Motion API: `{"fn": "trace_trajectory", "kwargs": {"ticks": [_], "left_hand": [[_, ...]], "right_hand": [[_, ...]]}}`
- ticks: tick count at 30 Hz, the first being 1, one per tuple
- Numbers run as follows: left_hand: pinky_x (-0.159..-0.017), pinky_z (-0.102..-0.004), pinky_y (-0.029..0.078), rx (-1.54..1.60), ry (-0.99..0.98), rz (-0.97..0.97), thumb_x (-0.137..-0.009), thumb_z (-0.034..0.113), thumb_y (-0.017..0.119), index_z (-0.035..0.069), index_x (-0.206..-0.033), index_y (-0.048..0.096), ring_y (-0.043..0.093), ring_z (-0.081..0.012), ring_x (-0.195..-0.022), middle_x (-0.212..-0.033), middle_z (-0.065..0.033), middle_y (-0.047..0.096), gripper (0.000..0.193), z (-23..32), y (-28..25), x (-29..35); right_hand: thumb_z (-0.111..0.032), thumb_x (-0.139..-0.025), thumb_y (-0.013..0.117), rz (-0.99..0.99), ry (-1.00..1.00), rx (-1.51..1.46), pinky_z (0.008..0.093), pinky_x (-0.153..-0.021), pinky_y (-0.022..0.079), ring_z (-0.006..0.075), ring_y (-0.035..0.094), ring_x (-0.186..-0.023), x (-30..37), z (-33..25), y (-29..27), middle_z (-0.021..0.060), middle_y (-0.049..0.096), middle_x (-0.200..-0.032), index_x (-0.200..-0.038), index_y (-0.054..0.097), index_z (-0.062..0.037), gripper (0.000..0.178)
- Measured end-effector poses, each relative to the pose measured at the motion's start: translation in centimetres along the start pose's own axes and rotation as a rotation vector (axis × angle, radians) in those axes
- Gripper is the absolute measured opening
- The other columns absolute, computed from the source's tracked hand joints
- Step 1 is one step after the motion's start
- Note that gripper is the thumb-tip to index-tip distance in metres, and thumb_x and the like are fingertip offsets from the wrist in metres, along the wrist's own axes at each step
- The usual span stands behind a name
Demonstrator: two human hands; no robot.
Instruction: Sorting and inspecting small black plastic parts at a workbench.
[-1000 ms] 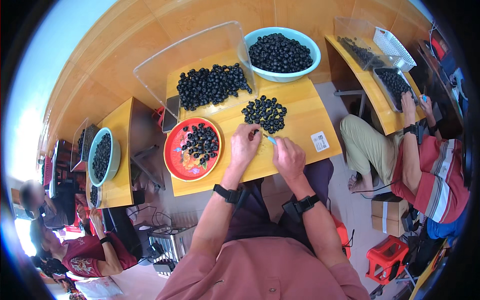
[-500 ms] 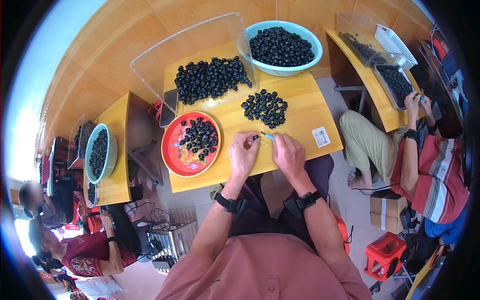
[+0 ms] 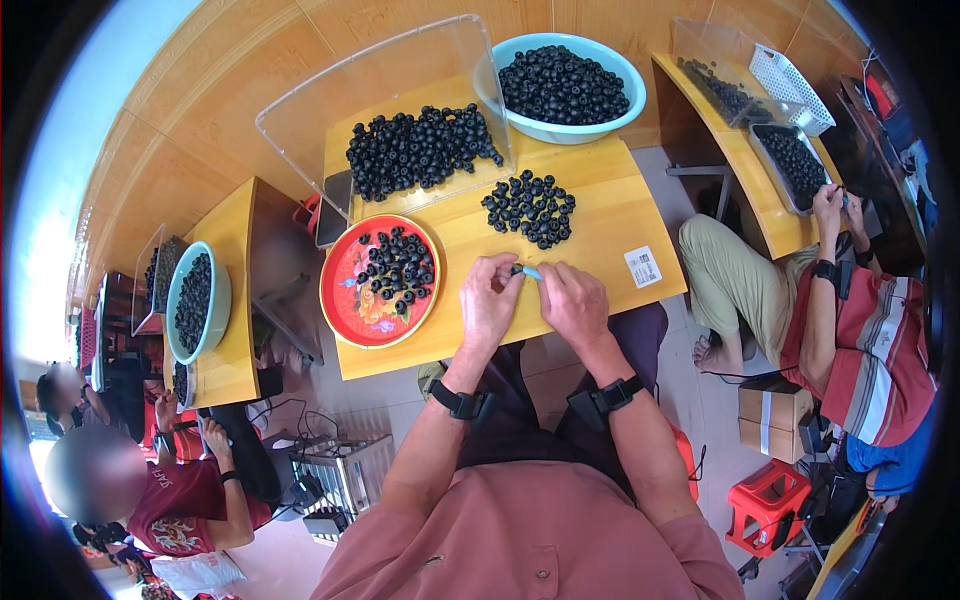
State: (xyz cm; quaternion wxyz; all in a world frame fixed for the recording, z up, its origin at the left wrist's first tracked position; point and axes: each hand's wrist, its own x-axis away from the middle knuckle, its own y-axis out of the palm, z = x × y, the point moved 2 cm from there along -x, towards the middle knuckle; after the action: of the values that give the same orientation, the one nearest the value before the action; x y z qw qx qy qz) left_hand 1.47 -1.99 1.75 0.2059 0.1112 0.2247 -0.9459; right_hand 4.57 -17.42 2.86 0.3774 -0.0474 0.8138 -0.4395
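Observation:
Between the fingertips of my left hand (image 3: 488, 300) is one dark round bead-like piece (image 3: 516, 269). My right hand (image 3: 574, 303) pinches a slim tool with a light blue handle (image 3: 532, 272), its tip touching or very near that piece. What kind of tip it has is hidden. Just beyond my hands lies a loose cluster of the same dark pieces (image 3: 528, 208) on the wooden table (image 3: 610, 215). To the left, a round red tray (image 3: 345, 300) with a flower pattern holds several more of them.
A clear plastic bin (image 3: 300, 130) lies on its side behind, dark pieces heaped inside. Beside it stands a light blue basin (image 3: 632, 85) full of them. A phone (image 3: 334, 212) sits by the tray, a white label (image 3: 643, 267) at right. Other people work at neighbouring tables.
The tool in my right hand has moved left and come up to the piece in my left fingers. At the left, a co-worker's head and hand have shifted.

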Motion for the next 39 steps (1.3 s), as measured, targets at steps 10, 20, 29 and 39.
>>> {"fn": "trace_trajectory", "kwargs": {"ticks": [10, 20, 29, 39], "left_hand": [[-0.074, -0.0278, 0.057, 0.313, -0.137, 0.012, -0.087, -0.003, 0.08, 0.002, -0.11, 0.069, 0.069, -0.0131, -0.082, -0.094, -0.0068, 0.07, 0.026, -2.1, 0.5, 0.4], [-0.077, -0.0284, 0.059, 0.259, -0.105, 0.052, -0.088, -0.003, 0.079, 0.001, -0.113, 0.071, 0.07, -0.0145, -0.087, -0.095, -0.0069, 0.067, 0.027, -1.3, -0.1, 0.1], [-0.072, -0.0309, 0.055, -0.004, 0.095, 0.134, -0.083, -0.004, 0.079, 0.003, -0.101, 0.075, 0.065, -0.0202, -0.079, -0.093, -0.0095, 0.066, 0.02, 0.3, -2.6, 1.0], [-0.084, -0.042, 0.053, -0.519, 0.265, 0.307, -0.084, -0.002, 0.076, 0.004, -0.099, 0.074, 0.065, -0.0308, -0.093, -0.099, -0.012, 0.067, 0.017, 2.1, -10.7, -1.6]], "right_hand": [[-0.012, -0.091, 0.069, -0.004, 0.051, -0.005, 0.0423, -0.061, 0.054, 0.0293, 0.068, -0.07, 0.0, 0.2, 0.4, 0.0093, 0.062, -0.076, -0.098, 0.068, -0.0055, 0.009], [-0.011, -0.093, 0.064, -0.003, 0.059, 0.065, 0.0405, -0.06, 0.055, 0.0271, 0.069, -0.069, -0.3, 0.1, 0.2, 0.0084, 0.061, -0.075, -0.09, 0.064, -0.0078, 0.005], [-0.011, -0.093, 0.065, 0.013, 0.063, 0.062, 0.0412, -0.059, 0.054, 0.0272, 0.068, -0.068, -0.2, -0.1, 0.0, 0.008, 0.061, -0.074, -0.091, 0.065, -0.0078, 0.004], [-0.01, -0.093, 0.065, 0.052, 0.065, 0.043, 0.042, -0.059, 0.054, 0.0287, 0.067, -0.067, -0.3, 0.1, -0.1, 0.009, 0.061, -0.074, -0.09, 0.065, -0.0072, 0.004]]}}
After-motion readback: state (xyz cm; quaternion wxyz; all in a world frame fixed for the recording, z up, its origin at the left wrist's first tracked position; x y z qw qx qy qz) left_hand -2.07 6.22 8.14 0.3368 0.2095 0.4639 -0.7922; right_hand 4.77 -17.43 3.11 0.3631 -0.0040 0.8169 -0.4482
